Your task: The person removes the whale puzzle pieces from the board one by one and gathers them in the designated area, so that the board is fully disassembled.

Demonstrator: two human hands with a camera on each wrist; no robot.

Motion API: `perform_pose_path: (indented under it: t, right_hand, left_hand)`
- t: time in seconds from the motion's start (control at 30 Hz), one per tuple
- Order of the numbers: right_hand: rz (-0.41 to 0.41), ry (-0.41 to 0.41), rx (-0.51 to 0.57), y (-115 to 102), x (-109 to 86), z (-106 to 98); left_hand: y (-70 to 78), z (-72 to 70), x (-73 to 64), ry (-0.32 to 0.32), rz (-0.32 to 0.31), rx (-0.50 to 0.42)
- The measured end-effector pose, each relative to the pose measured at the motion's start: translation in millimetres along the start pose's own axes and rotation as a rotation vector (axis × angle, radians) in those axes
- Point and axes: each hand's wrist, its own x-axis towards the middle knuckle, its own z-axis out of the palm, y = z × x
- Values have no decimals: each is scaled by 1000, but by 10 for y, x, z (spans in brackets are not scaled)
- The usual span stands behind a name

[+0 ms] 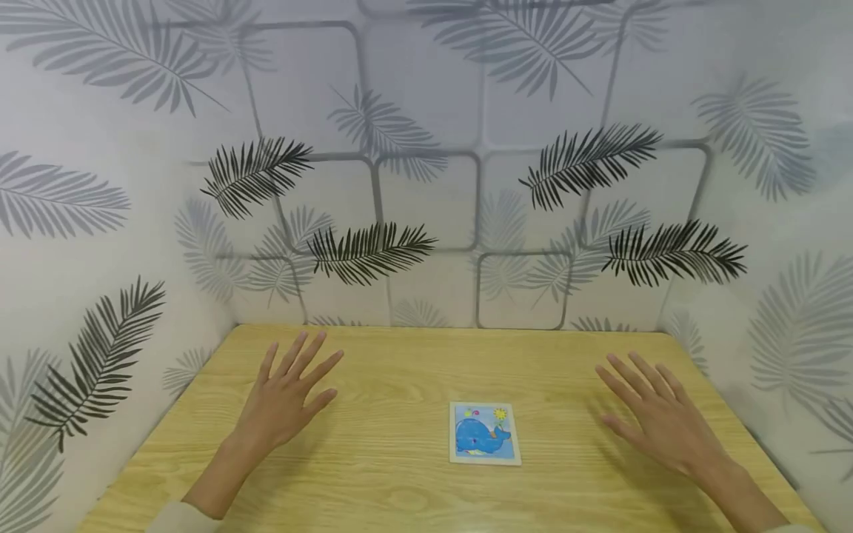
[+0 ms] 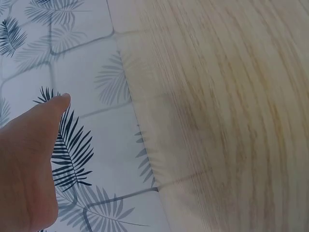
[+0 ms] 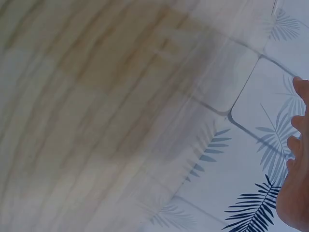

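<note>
A square picture tile (image 1: 484, 435) with a blue whale, a yellow sun and a pale border lies flat on the wooden table, right of the middle. To its left, my left hand (image 1: 283, 400) hovers above the tabletop with fingers spread and nothing held. My right hand (image 1: 656, 414) is on the other side of the tile, its fingers also extended and holding nothing. Neither hand touches the tile. The left wrist view shows part of the left hand (image 2: 29, 159); the right hand (image 3: 295, 159) is partly cut off at the right wrist view's edge.
The light wooden table (image 1: 400, 370) reaches back to a pale wall (image 1: 426, 200) printed with dark and grey fern leaves. Walls with the same print stand along the left and right sides of the table.
</note>
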Motion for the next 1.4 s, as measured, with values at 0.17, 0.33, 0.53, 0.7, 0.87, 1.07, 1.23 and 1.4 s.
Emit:
perform_pose_path:
  t: [0.17,0.33,0.53,0.7,0.87,1.07,1.23,1.4]
  right_hand:
    - [-11,-3,16,-33,48,17]
    - [-8,-29,118,-147,180,70]
    - [33,-134,426,-370,428,129]
    - [57,-236,626,-512,605,166]
    - [60,-340,735,-635,758,223]
    - [-12,-398,826,-806,1040,483]
    - [-56,-463,872,-1038,1241,668]
    - [-64,-527,870,-1185,1346,765]
  left_hand:
    - [35,12,3,-35,-10,4]
    - [130,63,24,-79,-15,-135]
    - [362,194,83,-135,24,-432]
    - [579,307,203,-217,46,-626]
    - [817,384,312,-383,1,-739]
    - [1088,568,496,-496,137,-659]
    - [1306,598,541,-608,193,-576]
    - [1434,561,538,-642,179,-486]
